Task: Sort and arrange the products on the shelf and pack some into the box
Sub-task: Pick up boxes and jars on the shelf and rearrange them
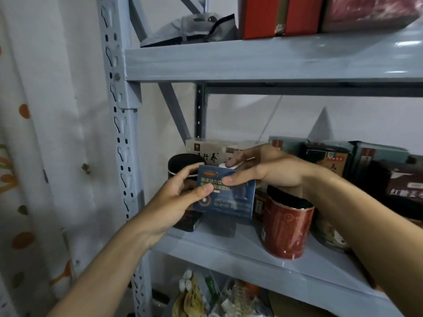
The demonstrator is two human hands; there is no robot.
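A blue box (225, 197) with pale print on its front is held at the left part of the middle shelf board (251, 257), slightly tilted; whether its lower edge rests on the board cannot be told. Its left side is grasped by the left hand (176, 200), the thumb pressed on the front face and the fingers curled round the left edge. Its upper right corner is grasped by the right hand (270, 168), the thumb laid across the front and the fingers reaching over the top edge. A small white thing (231, 165) is seen under those fingers at the box's top; what it is cannot be told.

Just behind the left hand a black round jar (183, 163) is seen, and below that hand a small dark box (188, 221) lies on the board. A pale box (212, 149) with dark characters stands at the back. Just right of the blue box a red canister (286, 229) with a black top stands upright near the front edge, under the right forearm. Further right, dark boxes (327, 161) are lined along the back.

On the upper shelf board (251, 62) red boxes (261, 17) and a grey cloth item (194, 28) are kept. Packets (199, 294) are seen on the level below. The grey perforated post (119, 110) stands at the left, and a patterned curtain (34, 156) hangs beside it.
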